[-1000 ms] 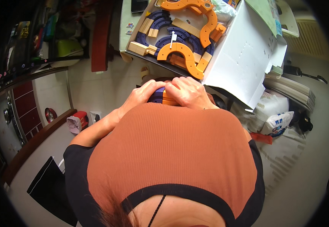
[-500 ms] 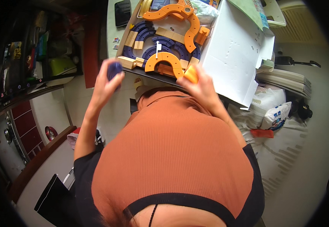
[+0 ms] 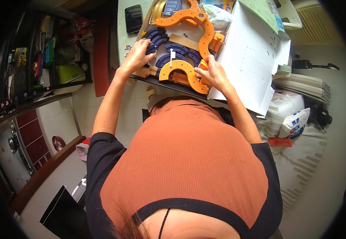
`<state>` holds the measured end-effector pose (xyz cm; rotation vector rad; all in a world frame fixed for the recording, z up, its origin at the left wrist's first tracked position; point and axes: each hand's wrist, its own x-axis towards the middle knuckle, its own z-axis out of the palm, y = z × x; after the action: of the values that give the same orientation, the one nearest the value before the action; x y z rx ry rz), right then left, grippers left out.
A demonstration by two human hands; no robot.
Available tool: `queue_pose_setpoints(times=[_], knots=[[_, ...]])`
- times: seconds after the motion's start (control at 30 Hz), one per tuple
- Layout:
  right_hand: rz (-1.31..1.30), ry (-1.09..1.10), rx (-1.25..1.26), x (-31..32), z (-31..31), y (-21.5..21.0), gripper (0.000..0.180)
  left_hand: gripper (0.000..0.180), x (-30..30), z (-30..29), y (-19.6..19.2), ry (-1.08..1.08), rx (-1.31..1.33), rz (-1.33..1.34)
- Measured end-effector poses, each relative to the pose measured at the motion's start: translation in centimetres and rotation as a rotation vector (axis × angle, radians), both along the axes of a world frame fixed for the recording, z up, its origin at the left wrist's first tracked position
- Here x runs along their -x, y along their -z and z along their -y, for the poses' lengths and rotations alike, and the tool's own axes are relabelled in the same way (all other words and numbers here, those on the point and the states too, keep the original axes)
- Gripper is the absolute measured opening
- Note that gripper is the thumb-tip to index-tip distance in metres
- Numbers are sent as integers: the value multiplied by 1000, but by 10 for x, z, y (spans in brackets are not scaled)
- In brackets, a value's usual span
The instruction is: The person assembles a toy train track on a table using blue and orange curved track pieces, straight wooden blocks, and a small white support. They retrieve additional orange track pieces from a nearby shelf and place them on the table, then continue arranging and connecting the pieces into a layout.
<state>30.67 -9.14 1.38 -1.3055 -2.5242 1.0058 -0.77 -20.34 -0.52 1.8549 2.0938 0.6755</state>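
A shallow box of toy track pieces lies ahead of me. My left hand (image 3: pixel 138 57) reaches over its near left side, fingers closed around a dark blue track piece (image 3: pixel 151 49) that they partly cover, beside other dark blue curved tracks (image 3: pixel 156 34). At the near right corner my right hand (image 3: pixel 215 75) pinches a small orange block (image 3: pixel 203 65), mostly hidden by the fingers. Just left of that hand is an orange arched track (image 3: pixel 177 65). A small white flag (image 3: pixel 172 55) stands behind the arch, and an orange S-shaped track (image 3: pixel 207 34) curves farther back.
A black phone (image 3: pixel 133 19) lies on the pale table (image 3: pixel 123 36) left of the box. To the right, a white cardboard flap (image 3: pixel 240 55) slopes outward. A beige flat block (image 3: pixel 183 41) and a clear plastic bag (image 3: pixel 216 16) are inside the box.
My left hand has moved forward and right, bringing the dark blue piece from the air into the box. My right hand, still on the orange block, has shifted slightly right, at the box corner.
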Motion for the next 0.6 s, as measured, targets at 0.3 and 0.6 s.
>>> queue_pose_setpoints(times=[0.3,0.6], knots=[[166,-149,-388,-2,20,-9,35,46,-7,8,-7,-132,-38,-597],[183,-108,-478,10,-18,-28,37,31,-16,3,0,-124,-71,-607]])
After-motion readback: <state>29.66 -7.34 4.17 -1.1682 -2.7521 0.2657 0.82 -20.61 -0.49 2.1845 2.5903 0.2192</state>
